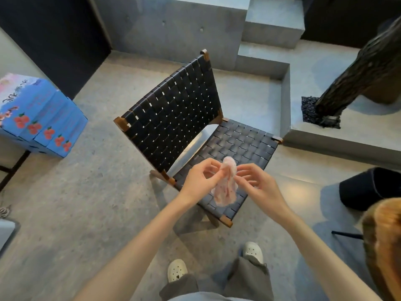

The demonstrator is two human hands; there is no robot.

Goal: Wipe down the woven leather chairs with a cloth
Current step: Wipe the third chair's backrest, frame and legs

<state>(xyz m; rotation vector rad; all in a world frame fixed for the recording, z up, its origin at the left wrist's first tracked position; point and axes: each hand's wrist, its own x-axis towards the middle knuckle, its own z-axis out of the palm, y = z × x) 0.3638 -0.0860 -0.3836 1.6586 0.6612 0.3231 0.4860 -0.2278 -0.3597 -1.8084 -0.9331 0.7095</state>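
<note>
Head view showed a pale pink crumpled cloth (225, 185) held up between both hands above the near side of a low black woven-leather chair (173, 109) with a brown wooden frame. The left hand (201, 179) pinched the cloth's upper part between thumb and curled fingers. The right hand (255, 184), fingers likewise curled, appeared to pinch its right edge, though the exact contact was hard to make out. The cloth hung bunched, its long axis running from the fingertips down toward the person, and as far as could be judged it did not touch the leather. The woven seat (245, 144) lay directly under and beyond the hands, while the tilted backrest (165, 127) rose ahead and to the left, closer to the left hand. By this reading, wiping was not under way on this chair; the cloth looked to be getting spread or folded, and the coming move would be a short drop onto the seat, within reach of either hand.
</note>
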